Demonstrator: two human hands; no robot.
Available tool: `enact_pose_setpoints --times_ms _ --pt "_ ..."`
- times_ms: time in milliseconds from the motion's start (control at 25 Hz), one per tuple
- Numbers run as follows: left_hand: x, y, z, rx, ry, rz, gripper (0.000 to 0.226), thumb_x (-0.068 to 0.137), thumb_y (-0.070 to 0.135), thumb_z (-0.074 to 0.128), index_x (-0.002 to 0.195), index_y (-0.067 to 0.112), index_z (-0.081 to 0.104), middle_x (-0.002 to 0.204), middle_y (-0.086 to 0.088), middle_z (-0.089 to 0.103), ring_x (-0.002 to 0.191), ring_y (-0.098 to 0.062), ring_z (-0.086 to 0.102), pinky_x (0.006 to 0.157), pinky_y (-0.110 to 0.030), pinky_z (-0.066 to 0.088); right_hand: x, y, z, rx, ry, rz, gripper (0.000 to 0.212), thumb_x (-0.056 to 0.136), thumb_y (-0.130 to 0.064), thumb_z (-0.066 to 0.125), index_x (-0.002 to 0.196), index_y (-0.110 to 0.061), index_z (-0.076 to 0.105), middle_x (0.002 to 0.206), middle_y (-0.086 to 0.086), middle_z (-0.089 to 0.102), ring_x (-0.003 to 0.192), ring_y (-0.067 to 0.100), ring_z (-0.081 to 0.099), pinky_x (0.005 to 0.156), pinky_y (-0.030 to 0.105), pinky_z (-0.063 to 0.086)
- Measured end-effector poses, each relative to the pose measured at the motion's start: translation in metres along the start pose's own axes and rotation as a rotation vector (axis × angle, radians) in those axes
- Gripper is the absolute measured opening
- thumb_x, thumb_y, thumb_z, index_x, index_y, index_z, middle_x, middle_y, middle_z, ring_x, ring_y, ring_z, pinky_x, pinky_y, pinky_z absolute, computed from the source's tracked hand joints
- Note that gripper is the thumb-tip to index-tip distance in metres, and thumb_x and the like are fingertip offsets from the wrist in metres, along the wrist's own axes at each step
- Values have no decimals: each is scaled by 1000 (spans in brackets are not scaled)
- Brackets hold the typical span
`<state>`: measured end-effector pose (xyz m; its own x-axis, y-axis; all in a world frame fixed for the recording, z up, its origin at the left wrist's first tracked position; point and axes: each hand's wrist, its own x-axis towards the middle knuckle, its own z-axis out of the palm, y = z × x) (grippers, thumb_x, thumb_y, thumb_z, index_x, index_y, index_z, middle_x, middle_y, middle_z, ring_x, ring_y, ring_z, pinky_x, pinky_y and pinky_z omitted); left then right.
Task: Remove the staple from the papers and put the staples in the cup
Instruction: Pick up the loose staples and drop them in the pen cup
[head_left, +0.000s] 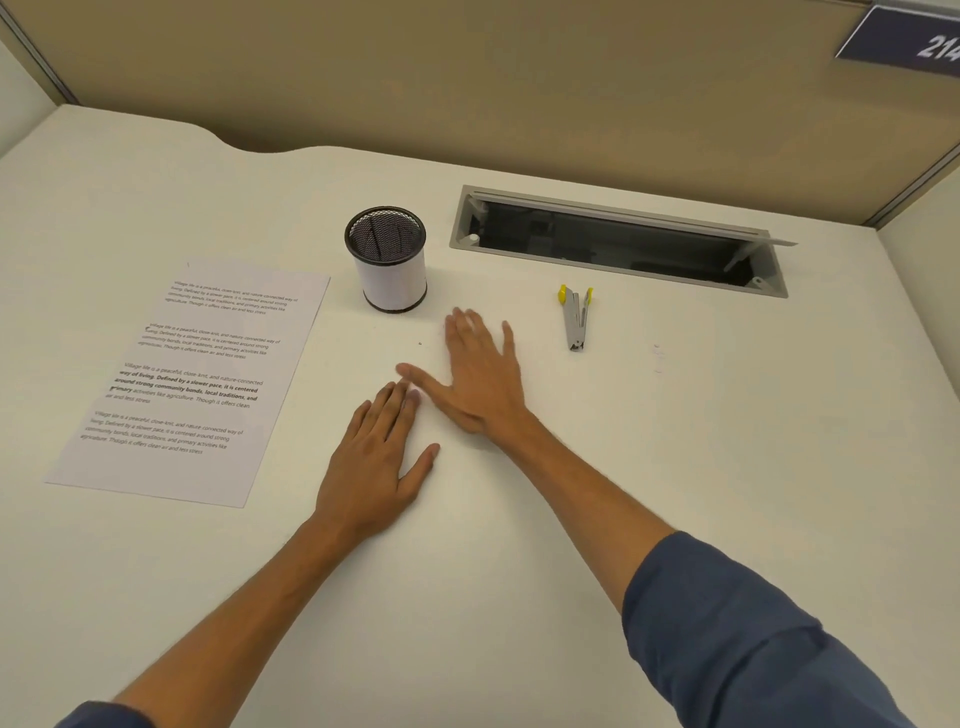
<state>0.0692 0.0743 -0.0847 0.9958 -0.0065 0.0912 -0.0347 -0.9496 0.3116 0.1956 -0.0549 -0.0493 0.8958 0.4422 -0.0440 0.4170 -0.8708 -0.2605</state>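
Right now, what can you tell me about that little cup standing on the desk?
The cup is a round pen holder of black wire mesh with a dark rim at top and bottom, and what looks like white paper wrapped around its side. It stands upright on the white desk, beyond the printed papers' far right corner and left of the stapler. Through the open top, only mesh shows. Neither hand touches it; the right hand lies flat just in front.

Soft, even overhead light, faint shadows, wide-angle bending at edges, slight overall softness.
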Motion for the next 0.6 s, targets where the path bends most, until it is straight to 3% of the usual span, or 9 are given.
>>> enact_pose_setpoints --times_ms 160,440,600 --pt "0 1 0 5 3 5 72 97 56 24 154 11 24 162 -3 17 149 -18 16 121 -30 6 5 26 -1 5 -21 145 104 77 -85 11 153 -15 6 162 -3 -1 148 14 -7 117 52 -11" --pt "0 2 -2 21 -1 -9 72 97 55 26 154 11 23 160 -4 19 149 -17 16 120 -28 5 8 17 9 8 -69 -120 94 75 -85 4 153 -31 6 161 -9 -3 148 13 -9 116 56 -5" --pt "0 2 -2 19 3 -9 72 97 55 26 154 12 23 161 -3 18 149 -16 15 120 -28 4 10 22 8 -6 -58 -132 92 77 -84 4 153 -32 5 161 -9 -3 148 13 -8 117 55 -5"
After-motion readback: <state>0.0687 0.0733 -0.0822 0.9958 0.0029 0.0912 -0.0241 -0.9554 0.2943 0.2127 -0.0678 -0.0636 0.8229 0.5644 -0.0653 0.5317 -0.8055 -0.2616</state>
